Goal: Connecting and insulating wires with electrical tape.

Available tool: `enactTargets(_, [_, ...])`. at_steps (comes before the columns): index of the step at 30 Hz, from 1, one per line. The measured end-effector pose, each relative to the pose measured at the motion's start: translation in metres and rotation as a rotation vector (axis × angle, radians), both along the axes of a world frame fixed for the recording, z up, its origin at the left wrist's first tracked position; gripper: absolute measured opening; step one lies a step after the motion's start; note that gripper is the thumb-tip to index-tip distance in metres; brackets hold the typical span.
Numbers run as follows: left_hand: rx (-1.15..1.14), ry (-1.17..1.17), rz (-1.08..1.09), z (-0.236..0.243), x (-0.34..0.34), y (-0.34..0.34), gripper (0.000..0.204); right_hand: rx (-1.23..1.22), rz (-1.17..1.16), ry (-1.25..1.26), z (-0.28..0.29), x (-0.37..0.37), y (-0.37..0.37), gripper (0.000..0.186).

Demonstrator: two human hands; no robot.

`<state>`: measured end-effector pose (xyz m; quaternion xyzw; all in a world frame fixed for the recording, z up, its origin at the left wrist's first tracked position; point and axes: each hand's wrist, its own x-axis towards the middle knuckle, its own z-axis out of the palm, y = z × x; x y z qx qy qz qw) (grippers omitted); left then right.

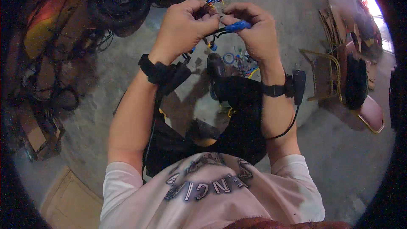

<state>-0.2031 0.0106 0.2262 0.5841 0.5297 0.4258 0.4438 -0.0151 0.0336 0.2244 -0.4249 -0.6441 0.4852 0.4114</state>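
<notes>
Both my hands are raised in front of me over the floor, working on a wiring harness. My left hand (185,26) is closed around a bundle of thin coloured wires (215,1) whose ends stick up past its fingertips. Across from it my right hand (257,27) is curled, with a blue-wrapped section (238,26) of the harness lying against its palm and fingers. From that section a black cable (221,31) runs toward my left hand. A small blue-and-yellow connector (212,46) dangles below. Exactly what my right fingertips pinch is too small to make out.
On the floor beyond my shoe (216,66) lie a roll of tape (229,58) and loose coloured wires (248,67). Tyres (116,2) are piled at the far left. A yellowish chair frame (326,74) and stacked boards stand to the right. Cardboard (70,199) lies at the near left.
</notes>
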Motion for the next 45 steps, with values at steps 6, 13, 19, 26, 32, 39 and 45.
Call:
enactTargets(6, [-0.035, -0.076, 0.002, -0.002, 0.005, 0.000, 0.024, 0.138, 0.028, -0.105, -0.006, 0.006, 0.003, 0.019])
enactTargets(13, [-0.089, -0.195, -0.032, -0.006, -0.003, 0.002, 0.022, 0.057, -0.016, -0.054, -0.008, -0.004, 0.001, 0.017])
enactTargets(19, [-0.054, -0.162, -0.022, -0.005, -0.019, 0.009, 0.025, -0.095, -0.095, -0.076, 0.000, -0.021, 0.002, 0.016])
enactTargets(26, [-0.037, -0.104, -0.017, -0.006, -0.027, 0.015, 0.028, -0.029, -0.130, 0.003, -0.002, -0.032, 0.005, 0.017])
enactTargets(32, [-0.078, -0.097, -0.028, -0.007, -0.029, 0.015, 0.027, -0.029, -0.141, -0.002, -0.006, -0.033, 0.006, 0.017])
enactTargets(39, [-0.103, -0.116, 0.084, -0.015, -0.025, 0.022, 0.025, -0.049, -0.193, -0.054, -0.027, -0.020, 0.022, 0.018])
enactTargets(45, [-0.063, -0.323, 0.250, -0.034, -0.034, 0.038, 0.022, -0.014, -0.202, -0.329, -0.047, -0.008, 0.047, 0.019])
